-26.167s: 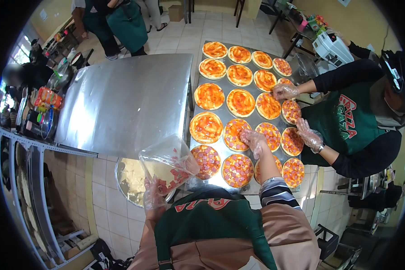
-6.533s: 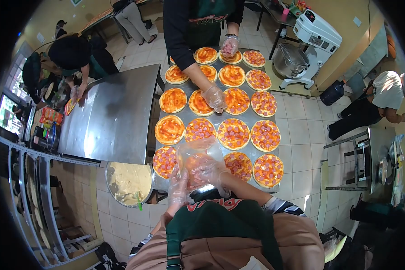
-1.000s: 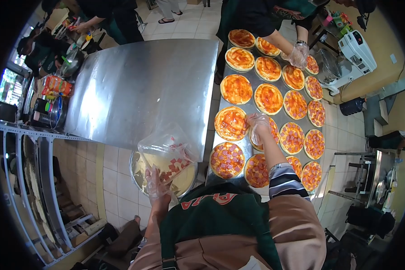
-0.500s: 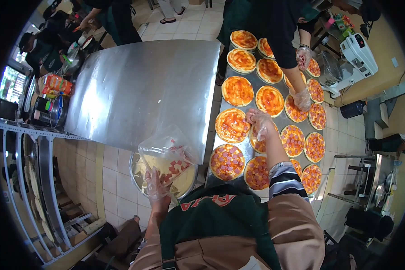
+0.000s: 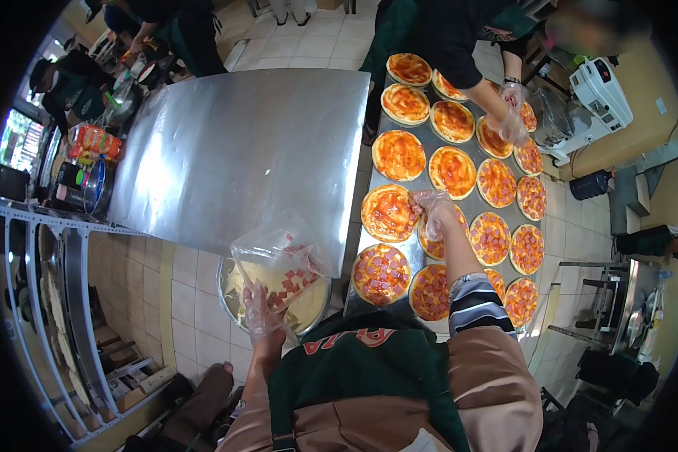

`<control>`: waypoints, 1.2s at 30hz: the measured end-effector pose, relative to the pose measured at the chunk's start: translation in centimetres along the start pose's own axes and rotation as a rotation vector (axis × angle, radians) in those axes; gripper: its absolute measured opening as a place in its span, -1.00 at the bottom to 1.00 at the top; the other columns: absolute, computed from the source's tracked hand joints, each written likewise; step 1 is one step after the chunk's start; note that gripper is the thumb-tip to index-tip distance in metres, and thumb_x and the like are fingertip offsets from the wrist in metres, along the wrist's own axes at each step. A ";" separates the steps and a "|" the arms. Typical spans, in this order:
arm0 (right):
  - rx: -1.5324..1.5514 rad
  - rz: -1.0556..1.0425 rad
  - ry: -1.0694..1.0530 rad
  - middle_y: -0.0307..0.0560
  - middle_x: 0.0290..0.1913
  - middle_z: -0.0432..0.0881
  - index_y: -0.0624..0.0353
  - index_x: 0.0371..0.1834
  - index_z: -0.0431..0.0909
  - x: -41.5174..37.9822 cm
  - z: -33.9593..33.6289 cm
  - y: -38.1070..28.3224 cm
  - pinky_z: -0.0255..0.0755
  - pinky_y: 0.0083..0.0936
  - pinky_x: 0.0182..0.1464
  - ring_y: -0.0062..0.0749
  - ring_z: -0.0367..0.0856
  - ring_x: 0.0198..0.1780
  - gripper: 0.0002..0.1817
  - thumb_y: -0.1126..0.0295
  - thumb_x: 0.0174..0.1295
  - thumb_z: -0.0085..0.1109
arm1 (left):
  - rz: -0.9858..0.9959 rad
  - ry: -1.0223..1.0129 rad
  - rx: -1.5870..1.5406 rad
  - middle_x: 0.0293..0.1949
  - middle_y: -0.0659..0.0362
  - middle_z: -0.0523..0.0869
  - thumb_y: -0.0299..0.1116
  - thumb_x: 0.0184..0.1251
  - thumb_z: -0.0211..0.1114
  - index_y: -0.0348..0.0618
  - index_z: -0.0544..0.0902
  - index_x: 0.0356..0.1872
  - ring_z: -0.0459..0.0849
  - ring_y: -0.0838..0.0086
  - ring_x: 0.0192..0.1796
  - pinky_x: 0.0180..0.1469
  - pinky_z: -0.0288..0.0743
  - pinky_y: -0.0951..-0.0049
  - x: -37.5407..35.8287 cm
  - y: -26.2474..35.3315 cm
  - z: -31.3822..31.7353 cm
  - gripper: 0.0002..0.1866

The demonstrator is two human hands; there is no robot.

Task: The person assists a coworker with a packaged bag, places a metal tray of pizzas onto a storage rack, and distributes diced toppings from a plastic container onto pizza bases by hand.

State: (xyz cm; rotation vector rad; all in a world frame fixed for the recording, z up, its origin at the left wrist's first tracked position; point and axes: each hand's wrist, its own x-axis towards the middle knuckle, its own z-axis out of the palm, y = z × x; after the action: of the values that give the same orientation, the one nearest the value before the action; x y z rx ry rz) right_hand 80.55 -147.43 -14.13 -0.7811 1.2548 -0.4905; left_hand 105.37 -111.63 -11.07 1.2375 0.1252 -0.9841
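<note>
In a clear plastic glove, my left hand [image 5: 261,310] holds an open plastic bag [image 5: 267,245] with diced ham [image 5: 297,280] inside, over a round pan [image 5: 324,301] of pale, creamy contents. My right hand [image 5: 434,211], also gloved, is at the right edge of a sauced pizza [image 5: 386,213], its fingers pinched on small pieces that look like diced ham. Below that one, a pizza [image 5: 381,274] is covered with ham cubes. Another pizza [image 5: 431,245] is partly hidden under my right hand. Several pizzas stand in rows on a metal table [image 5: 416,179], some with sauce only.
A co-worker's gloved hands [image 5: 511,124] are over the pizzas at the far right. A bare steel tabletop [image 5: 241,151] spans the left middle. A metal rack [image 5: 79,301] stands at the left, a white mixer [image 5: 599,98] at the right. Other people work at the far left.
My right hand has shifted slightly left and its fingers have drawn together at the sauced pizza. The co-worker's nearer hand has moved up and away from a ham-topped pizza. My left hand stays put.
</note>
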 end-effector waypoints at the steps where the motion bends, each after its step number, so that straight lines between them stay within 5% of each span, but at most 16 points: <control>1: -0.087 -0.049 0.022 -0.06 -0.46 0.57 0.38 -0.34 0.52 0.3 0.0 0.0 0.38 -0.69 -0.51 -0.53 0.48 -0.53 -0.88 0.58 0.04 0.08 | 0.010 -0.008 0.012 -0.01 0.14 0.28 -0.16 0.17 0.15 0.22 -0.01 0.23 0.34 0.32 -0.02 -0.12 0.41 0.20 0.0 0.0 -0.1 -0.34; 3: -0.177 -0.098 0.041 -0.11 -0.53 0.56 0.35 -0.41 0.55 0.5 0.4 -0.5 0.32 -0.68 -0.56 -0.57 0.44 -0.58 -0.91 0.56 0.01 0.13 | 0.021 -0.014 0.022 0.00 0.14 0.28 -0.16 0.17 0.15 0.23 -0.01 0.23 0.34 0.33 -0.02 -0.12 0.41 0.21 0.1 -0.2 -0.5 -0.34; 5: -0.585 -0.124 0.124 -0.15 -0.54 0.55 0.27 -0.52 0.55 0.2 1.3 -1.8 0.37 -0.51 -0.55 -0.55 0.45 -0.56 -0.95 0.54 -0.08 0.17 | 0.017 0.016 0.022 0.00 0.16 0.28 -0.17 0.19 0.13 0.24 -0.02 0.23 0.36 0.34 -0.03 -0.13 0.43 0.23 0.4 -0.5 -1.0 -0.35; 9: -0.749 -0.068 0.191 -0.10 -0.54 0.58 0.20 -0.54 0.56 0.3 3.1 -2.5 0.40 -0.45 -0.46 -0.46 0.52 -0.50 -0.93 0.45 -0.09 0.17 | -0.056 0.153 -0.012 0.00 0.18 0.29 -0.18 0.21 0.10 0.24 -0.02 0.24 0.37 0.34 -0.03 -0.12 0.43 0.23 -1.4 1.9 2.6 -0.37; 11: -1.113 -0.256 0.282 -0.06 -0.50 0.59 0.17 -0.46 0.59 1.3 3.5 -2.2 0.38 -0.47 -0.41 -0.39 0.55 -0.50 -0.90 0.44 -0.07 0.13 | -0.033 0.093 -0.032 -0.01 0.19 0.29 -0.20 0.24 0.07 0.24 -0.04 0.24 0.38 0.35 -0.03 -0.10 0.43 0.23 -1.7 1.8 2.4 -0.39; 15: -1.275 -0.304 0.270 -0.01 -0.46 0.59 0.18 -0.45 0.57 2.4 4.0 -2.2 0.39 -0.44 -0.37 -0.31 0.57 -0.43 -0.87 0.42 -0.08 0.10 | -0.006 0.055 -0.004 0.04 0.17 0.28 -0.23 0.25 0.05 0.22 -0.06 0.25 0.38 0.35 0.01 -0.05 0.42 0.27 -2.0 1.6 1.9 -0.38; 17: -1.170 -0.228 0.229 0.00 -0.49 0.56 0.22 -0.44 0.55 1.7 4.5 -2.6 0.39 -0.48 -0.40 -0.38 0.56 -0.44 -0.86 0.40 -0.04 0.08 | 0.408 -0.125 1.017 0.10 0.14 0.25 -0.26 0.26 0.03 0.15 -0.09 0.27 0.36 0.35 0.06 -0.01 0.39 0.30 -2.2 1.1 0.6 -0.38; 18: -1.169 -0.228 0.228 0.00 -0.49 0.56 0.22 -0.44 0.55 1.2 4.8 -3.1 0.39 -0.48 -0.40 -0.38 0.56 -0.44 -0.86 0.40 -0.04 0.08 | 0.408 -0.125 1.018 0.10 0.14 0.25 -0.26 0.26 0.03 0.15 -0.09 0.27 0.36 0.35 0.06 -0.01 0.39 0.30 -2.4 1.4 1.2 -0.38; 20: -1.091 -0.154 0.288 -0.03 -0.50 0.55 0.25 -0.38 0.53 0.5 5.2 -4.1 0.38 -0.52 -0.43 -0.44 0.54 -0.46 -0.84 0.44 0.03 0.00 | 0.053 -0.030 0.224 0.12 0.10 0.24 -0.30 0.27 0.02 0.06 -0.11 0.27 0.36 0.35 0.08 0.03 0.37 0.32 -2.9 2.3 2.8 -0.37; 21: -1.090 -0.155 0.289 -0.03 -0.50 0.55 0.25 -0.38 0.53 1.1 4.8 -3.7 0.38 -0.52 -0.43 -0.44 0.54 -0.46 -0.84 0.44 0.03 0.00 | 0.054 -0.031 0.223 0.12 0.10 0.24 -0.30 0.27 0.02 0.06 -0.11 0.27 0.36 0.35 0.08 0.03 0.37 0.32 -2.6 2.1 2.3 -0.37; 23: -0.153 0.046 0.112 -0.08 -0.40 0.54 0.30 -0.18 0.45 2.8 3.0 -2.4 0.39 -0.58 -0.45 -0.49 0.49 -0.47 -0.78 0.52 0.11 -0.11 | 0.065 -0.049 0.174 0.08 0.10 0.28 -0.33 0.28 0.01 0.06 -0.11 0.27 0.37 0.37 0.07 0.04 0.37 0.30 -1.8 1.3 0.8 -0.38; 29: 0.171 0.057 -0.069 -0.05 -0.26 0.50 0.43 0.02 0.24 0.2 1.7 -3.5 0.45 -0.64 -0.31 -0.51 0.46 -0.45 -0.66 0.61 0.14 -0.14 | 0.077 -0.044 0.169 -0.01 0.15 0.34 -0.25 0.26 0.04 0.13 -0.04 0.25 0.41 0.40 -0.01 -0.08 0.44 0.36 0.0 -0.9 -1.5 -0.41; 32: 0.113 0.006 -0.084 -0.07 -0.29 0.54 0.37 -0.07 0.37 0.0 1.3 -3.0 0.40 -0.67 -0.23 -0.48 0.50 -0.41 -0.70 0.55 0.10 -0.01 | 0.014 0.185 0.036 -0.04 0.17 0.36 -0.25 0.26 0.05 0.14 -0.01 0.24 0.43 0.42 -0.04 -0.12 0.46 0.38 -0.7 1.5 3.2 -0.42; 36: 0.195 -0.076 -0.159 -0.07 -0.34 0.55 0.40 -0.09 0.37 1.6 0.8 -1.9 0.42 -0.65 -0.32 -0.48 0.50 -0.45 -0.70 0.56 0.07 0.03 | -0.013 0.187 0.019 -0.03 0.18 0.35 -0.26 0.26 0.04 0.17 0.00 0.23 0.42 0.43 -0.05 -0.11 0.47 0.37 -0.2 0.7 1.9 -0.44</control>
State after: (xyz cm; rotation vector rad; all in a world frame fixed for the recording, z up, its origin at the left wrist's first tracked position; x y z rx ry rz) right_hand 81.86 -149.65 -13.68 -0.6900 1.0165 -0.5921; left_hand 104.95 -113.13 -9.72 1.3465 0.2711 -0.8808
